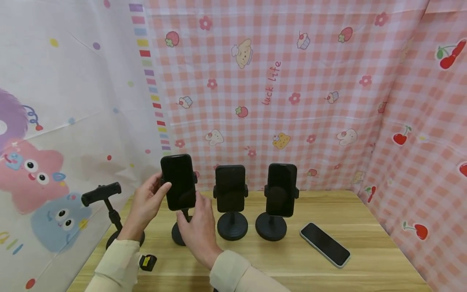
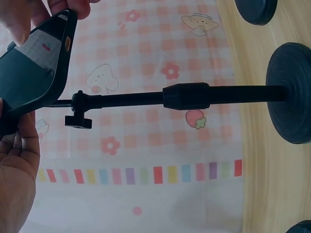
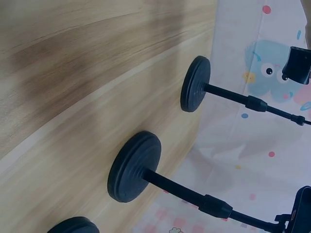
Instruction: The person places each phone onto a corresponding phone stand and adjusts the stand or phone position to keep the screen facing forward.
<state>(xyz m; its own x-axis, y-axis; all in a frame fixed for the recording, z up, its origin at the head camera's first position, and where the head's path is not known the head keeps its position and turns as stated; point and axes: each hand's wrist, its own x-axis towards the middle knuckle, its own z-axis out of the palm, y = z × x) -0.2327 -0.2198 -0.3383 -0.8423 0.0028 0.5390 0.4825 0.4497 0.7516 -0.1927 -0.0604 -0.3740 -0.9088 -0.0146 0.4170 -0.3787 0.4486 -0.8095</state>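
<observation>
A black smartphone [image 1: 179, 181] sits upright, slightly tilted, in a black phone stand with a round base [image 1: 177, 234]. My left hand [image 1: 146, 202] grips its left side, the thumb at the screen's edge and the fingers partly hidden behind. At the lower right corner, my right hand [image 1: 200, 229] holds the phone between thumb and fingers. In the left wrist view the phone [image 2: 31, 80] shows between both hands, above the stand's thin pole [image 2: 131, 99]. Neither hand shows clearly in the right wrist view, where stand bases [image 3: 134, 166] and poles appear.
Two more stands hold phones [image 1: 230, 188] [image 1: 281, 190] to the right. Farther right, another phone [image 1: 325, 244] lies flat on the wooden table [image 1: 284, 267]. A stand with a bare clamp [image 1: 102, 194] is at left, near a small black object with a yellow mark [image 1: 148, 263].
</observation>
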